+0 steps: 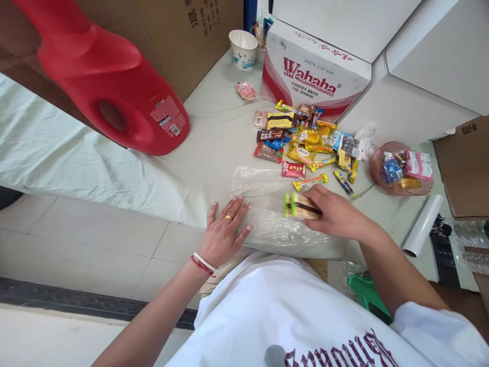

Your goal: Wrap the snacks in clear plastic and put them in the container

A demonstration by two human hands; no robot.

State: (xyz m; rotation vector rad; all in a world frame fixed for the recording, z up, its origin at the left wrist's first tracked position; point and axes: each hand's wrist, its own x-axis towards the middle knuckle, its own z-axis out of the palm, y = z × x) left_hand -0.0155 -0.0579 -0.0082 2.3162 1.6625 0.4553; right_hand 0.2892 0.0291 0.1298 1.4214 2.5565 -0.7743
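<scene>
My left hand (226,230) lies flat with its fingers spread on the left edge of a clear plastic bag (260,214) at the table's front. In my right hand (330,211) is a stack of wrapped snack bars (301,206) with bright green ends, held above the right part of the bag. Just beyond the bag is a pile of wrapped snacks (305,137) in yellow, brown and blue. Closest to my right hand among the loose ones are a yellow stick snack (310,182) and a red packet (294,169).
A large red detergent bottle (141,102) stands at the left. Behind the snacks is a Wahaha water carton (317,71), with a paper cup (243,50) beside it. At the right are a pink bowl (376,173) of snacks and a white roll (424,227). A green stool (369,295) stands below.
</scene>
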